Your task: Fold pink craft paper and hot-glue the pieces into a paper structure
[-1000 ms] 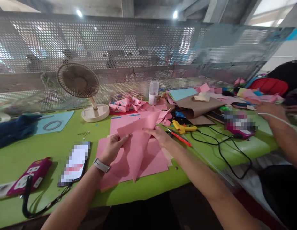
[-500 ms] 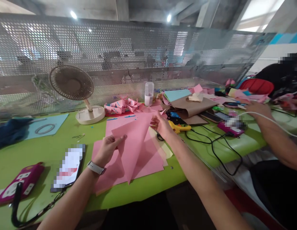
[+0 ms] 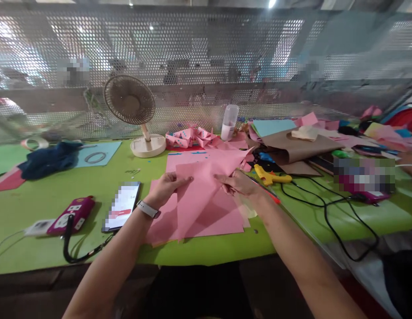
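Note:
A loose sheet of pink paper point(image 3: 201, 190) is held up between my two hands, slightly bent and tilted. My left hand point(image 3: 168, 187) pinches its left edge, thumb on top. On the other side my right hand point(image 3: 237, 182) grips the sheet with thumb and curled fingers. Beneath it lie more pink sheets point(image 3: 162, 221) on the green table point(image 3: 133, 257). Folded pink paper pieces with blue dots point(image 3: 191, 137) sit behind the sheets.
Left of the sheets are a phone point(image 3: 122, 207), a magenta power strip point(image 3: 73, 215) and a standing fan point(image 3: 148, 146). To the right lie a yellow glue gun point(image 3: 270, 176), black cables point(image 3: 328, 204) and brown paper point(image 3: 302, 146). A bottle point(image 3: 230, 123) stands at the back.
My view has turned right and tipped down. My right hand has come down from the sheet's upper corner to its right side. The sheet now lies flatter; my left hand still pinches it.

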{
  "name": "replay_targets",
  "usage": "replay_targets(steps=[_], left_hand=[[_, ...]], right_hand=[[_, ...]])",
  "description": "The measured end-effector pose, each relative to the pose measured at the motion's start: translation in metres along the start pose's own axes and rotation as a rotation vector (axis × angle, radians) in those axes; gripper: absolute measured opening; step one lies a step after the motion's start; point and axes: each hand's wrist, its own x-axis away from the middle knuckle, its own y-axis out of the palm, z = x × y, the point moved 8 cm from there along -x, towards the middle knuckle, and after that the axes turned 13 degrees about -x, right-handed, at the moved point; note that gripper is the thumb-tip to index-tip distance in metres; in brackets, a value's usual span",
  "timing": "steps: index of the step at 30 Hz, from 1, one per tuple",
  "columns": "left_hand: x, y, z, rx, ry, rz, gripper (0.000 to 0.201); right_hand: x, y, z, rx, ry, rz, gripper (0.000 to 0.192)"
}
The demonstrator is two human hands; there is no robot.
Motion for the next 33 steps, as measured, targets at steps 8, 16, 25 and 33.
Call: replay_targets(steps=[8,16,25,33], left_hand=[[-0.013,-0.055,-0.009,0.51,0.015,0.407,0.011],[0.009,0.069,0.008,0.414,0.132,-0.228,0.037],[-0.002,0.005,0.015,0.614,0.207,0.166,0.037],[-0.013,-0.063,-0.004,0.828,0.2,0.42,0.062]], right_hand=[[-0.008,-0.012,0.007,-0.458,-0.099,0.365,0.048],[0.006,0.051,0.035,-0.376,-0.052,0.139,0.038],[0.011,0.039,0.036,-0.445,-0.033,0.244,0.032],[0.005,0.017,0.029,-0.626,-0.111,0.37,0.026]])
